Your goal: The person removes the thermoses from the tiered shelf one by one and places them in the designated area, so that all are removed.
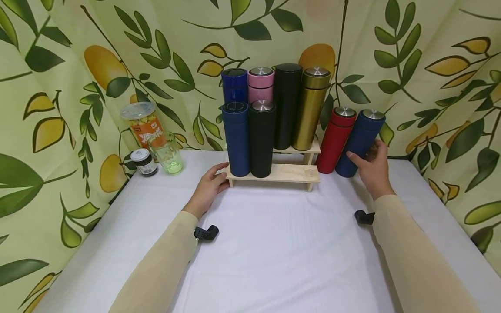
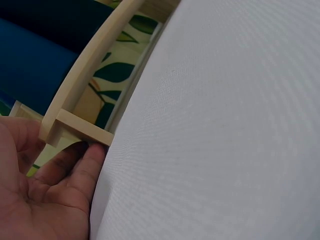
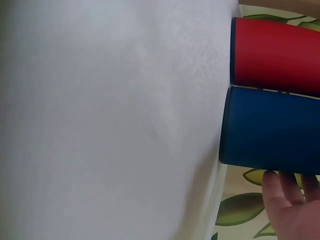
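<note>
- the right hand (image 1: 372, 169) curls around the lower part of a dark blue flask (image 1: 360, 142) that stands on the tabletop (image 1: 282, 243) at about 3 o'clock from the wooden rack (image 1: 278, 173).
- its thumb lies across the front of the flask, and the other fingers (image 3: 280, 192) wrap the far side; in the right wrist view the fingertips touch the flask's wall near its base.
- a red flask (image 1: 335, 139) stands just beside the blue one at its 9 o'clock, touching or nearly so.
- the left hand (image 1: 207, 187) rests on the tabletop at the rack's 9 o'clock end, fingers loosely spread and holding nothing; the left wrist view shows a fingertip (image 2: 95, 152) touching the rack's foot.
- the lower step carries a navy flask (image 1: 236, 138) and a black flask (image 1: 261, 138); the upper step carries blue, pink, black and gold flasks.
- at 10 o'clock from the left hand stand a green glass (image 1: 167, 153), a small dark jar (image 1: 143, 161) and a snack canister (image 1: 142, 124).
</note>
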